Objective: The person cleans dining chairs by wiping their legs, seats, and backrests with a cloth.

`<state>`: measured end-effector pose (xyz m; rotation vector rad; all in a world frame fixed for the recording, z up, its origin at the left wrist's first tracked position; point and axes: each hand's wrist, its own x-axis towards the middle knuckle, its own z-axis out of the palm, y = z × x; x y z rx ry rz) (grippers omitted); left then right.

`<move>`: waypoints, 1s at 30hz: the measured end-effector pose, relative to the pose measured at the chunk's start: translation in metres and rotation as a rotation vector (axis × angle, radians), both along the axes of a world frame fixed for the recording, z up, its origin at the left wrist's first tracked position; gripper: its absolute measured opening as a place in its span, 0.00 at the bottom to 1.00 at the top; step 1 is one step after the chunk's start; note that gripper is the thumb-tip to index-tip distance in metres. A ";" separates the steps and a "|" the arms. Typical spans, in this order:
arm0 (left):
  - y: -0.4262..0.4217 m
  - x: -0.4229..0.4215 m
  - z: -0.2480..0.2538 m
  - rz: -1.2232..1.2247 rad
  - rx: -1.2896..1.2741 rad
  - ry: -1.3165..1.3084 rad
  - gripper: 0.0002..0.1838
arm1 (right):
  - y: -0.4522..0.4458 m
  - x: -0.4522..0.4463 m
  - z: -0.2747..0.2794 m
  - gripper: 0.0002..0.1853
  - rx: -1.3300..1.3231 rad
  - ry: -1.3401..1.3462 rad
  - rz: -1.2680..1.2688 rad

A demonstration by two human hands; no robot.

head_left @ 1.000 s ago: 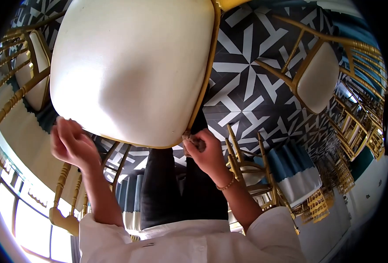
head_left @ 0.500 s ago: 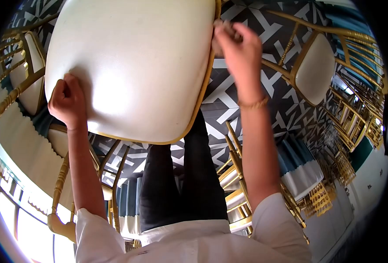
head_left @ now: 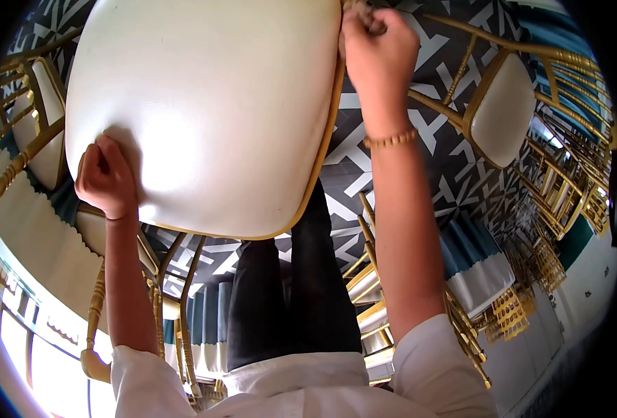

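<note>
A chair seat (head_left: 204, 118) with a smooth cream-white cushion and a gold rim fills the upper middle of the view, in front of my legs. At its near left corner, my left hand (head_left: 106, 180) is closed in a fist against the cushion; a dark hollow shows between thumb and forefinger, with nothing visible inside. Along the seat's right edge, my right hand (head_left: 381, 59) is closed on a small crumpled brownish cloth (head_left: 364, 14), pressed to the gold rim. The fingertips are partly hidden. The chair's back and legs are out of sight.
A gold chair with a white seat (head_left: 503, 111) stands to the right on the patterned floor (head_left: 350, 146). More gold chairs (head_left: 40, 125) stand at the left and behind me. A table with white and blue cloth (head_left: 479, 275) is at the lower right.
My right hand has moved up along the seat's right edge, away from me. My left hand keeps its place on the cushion, slightly lower in view, as the seat shifts a little.
</note>
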<state>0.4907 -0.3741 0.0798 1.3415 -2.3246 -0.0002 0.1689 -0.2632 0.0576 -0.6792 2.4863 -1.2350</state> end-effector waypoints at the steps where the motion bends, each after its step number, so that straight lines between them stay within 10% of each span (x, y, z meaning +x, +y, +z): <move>1: -0.001 0.000 -0.001 -0.003 -0.003 0.006 0.22 | 0.011 0.008 0.009 0.12 0.011 0.068 0.068; 16: -0.001 0.002 -0.002 -0.039 0.032 0.063 0.20 | 0.004 0.000 -0.017 0.08 0.016 0.307 0.101; 30: -0.004 0.002 -0.007 -0.051 -0.009 0.091 0.21 | 0.151 0.150 0.013 0.12 -0.004 -0.215 0.002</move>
